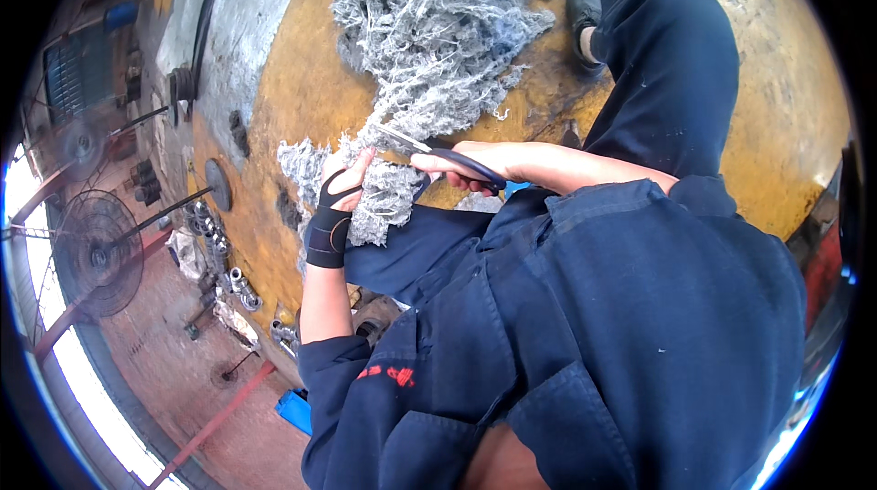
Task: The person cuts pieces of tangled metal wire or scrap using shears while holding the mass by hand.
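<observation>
My left hand [343,181], with a black wrap around palm and wrist, grips a bunch of grey shredded cotton waste [384,193] resting on my lap. My right hand [457,164] holds dark-handled scissors [429,150] whose blades point left into the bunch, just above my left fingers. A large heap of the same grey fibre [438,24] lies on the yellowish floor ahead, joined to the held bunch by a strand. I wear dark blue coveralls.
My leg and black shoe [583,20] stretch to the right of the heap. Two standing fans [96,248] are at the left, with metal parts [239,287] scattered on the reddish floor. A grey painted strip [233,24] borders the yellow floor.
</observation>
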Demonstrator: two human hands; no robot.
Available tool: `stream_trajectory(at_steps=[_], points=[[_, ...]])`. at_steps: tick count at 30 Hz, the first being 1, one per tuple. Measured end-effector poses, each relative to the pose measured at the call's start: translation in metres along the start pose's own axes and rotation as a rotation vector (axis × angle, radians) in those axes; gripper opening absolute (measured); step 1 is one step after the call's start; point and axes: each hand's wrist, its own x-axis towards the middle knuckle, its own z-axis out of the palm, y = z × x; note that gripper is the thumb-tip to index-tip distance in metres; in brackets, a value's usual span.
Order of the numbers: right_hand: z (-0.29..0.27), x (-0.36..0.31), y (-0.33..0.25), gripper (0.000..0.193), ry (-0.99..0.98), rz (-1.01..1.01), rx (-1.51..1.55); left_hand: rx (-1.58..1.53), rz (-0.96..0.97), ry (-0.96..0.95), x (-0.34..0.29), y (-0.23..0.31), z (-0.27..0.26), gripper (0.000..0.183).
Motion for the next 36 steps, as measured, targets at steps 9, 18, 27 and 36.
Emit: stream_trajectory(at_steps=[9, 18, 27, 36], points=[[0.005, 0.012, 0.018, 0.082, 0.035, 0.064, 0.124, -0.203, -0.143, 0.016, -0.002, -0.013, -0.008, 0.02], [0.022, 0.005, 0.009, 0.075, -0.11, 0.015, 0.159, -0.254, -0.166, -0.042, -0.014, 0.009, -0.001, 0.02], [0.004, 0.037, 0.021, 0.075, -0.157, 0.041, 0.203, -0.062, -0.006, -0.037, -0.024, -0.006, -0.004, 0.019], [-0.006, 0.047, 0.007, 0.072, -0.167, -0.057, 0.236, -0.191, -0.032, 0.028, -0.058, -0.027, -0.008, 0.02]])
